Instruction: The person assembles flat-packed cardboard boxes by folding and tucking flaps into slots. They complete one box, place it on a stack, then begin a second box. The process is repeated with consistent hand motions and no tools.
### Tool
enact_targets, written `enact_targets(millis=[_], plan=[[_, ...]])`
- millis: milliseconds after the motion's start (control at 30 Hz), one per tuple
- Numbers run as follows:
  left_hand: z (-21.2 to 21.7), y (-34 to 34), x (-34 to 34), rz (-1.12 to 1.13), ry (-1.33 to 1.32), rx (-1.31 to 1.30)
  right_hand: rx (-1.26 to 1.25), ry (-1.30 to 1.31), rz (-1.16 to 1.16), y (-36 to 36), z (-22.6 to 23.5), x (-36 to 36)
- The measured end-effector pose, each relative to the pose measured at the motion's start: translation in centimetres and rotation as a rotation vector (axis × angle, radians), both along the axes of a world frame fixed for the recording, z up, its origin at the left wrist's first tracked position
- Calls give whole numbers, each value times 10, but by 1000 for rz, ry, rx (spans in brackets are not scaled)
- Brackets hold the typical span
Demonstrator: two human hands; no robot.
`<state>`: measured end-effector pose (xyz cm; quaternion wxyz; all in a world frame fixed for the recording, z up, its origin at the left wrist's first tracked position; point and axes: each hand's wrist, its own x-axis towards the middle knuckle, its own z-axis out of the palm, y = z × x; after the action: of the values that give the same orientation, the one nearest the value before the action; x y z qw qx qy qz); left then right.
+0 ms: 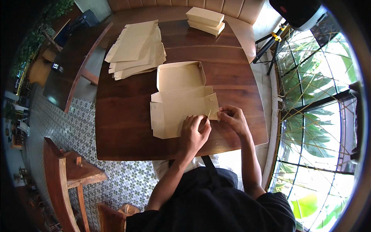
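A partly folded brown cardboard box (179, 110) lies on the dark wooden table (123, 127) in front of me. Its far half stands up as a shallow tray with raised walls, while the near half is flat with its side flaps spread. My left hand (196, 130) pinches a near-right flap of the box between thumb and fingers. At the right side flap, my right hand (231, 117) has its fingers closed on the cardboard edge.
Flat unfolded box blanks (135, 46) are stacked at the far left of the table. Two folded boxes (205, 19) sit one on the other at the far right. A wooden chair (58, 181) stands at the lower left, and a tan bench (235, 11) runs behind the table.
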<state>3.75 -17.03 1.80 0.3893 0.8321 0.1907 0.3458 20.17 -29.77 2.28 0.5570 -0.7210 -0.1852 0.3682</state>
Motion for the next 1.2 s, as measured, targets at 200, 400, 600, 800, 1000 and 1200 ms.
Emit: enact_targets(millis=[200, 400, 600, 800, 1000, 1200], plan=[[12, 2, 7, 61, 0, -381, 201, 280, -89, 4, -7, -6], [35, 5, -3, 67, 46, 87, 189, 194, -79, 6, -13, -12], [32, 20, -3, -157, 136, 262, 149, 85, -72, 8, -15, -19], [25, 36, 9, -70, 266, -287, 48, -108, -89, 13, -12, -34], [26, 64, 20, -160, 382, -576, 78, 108, -113, 13, 1, -33], [28, 52, 19, -51, 396, -454, 238, 336, -174, 18, -11, -36]])
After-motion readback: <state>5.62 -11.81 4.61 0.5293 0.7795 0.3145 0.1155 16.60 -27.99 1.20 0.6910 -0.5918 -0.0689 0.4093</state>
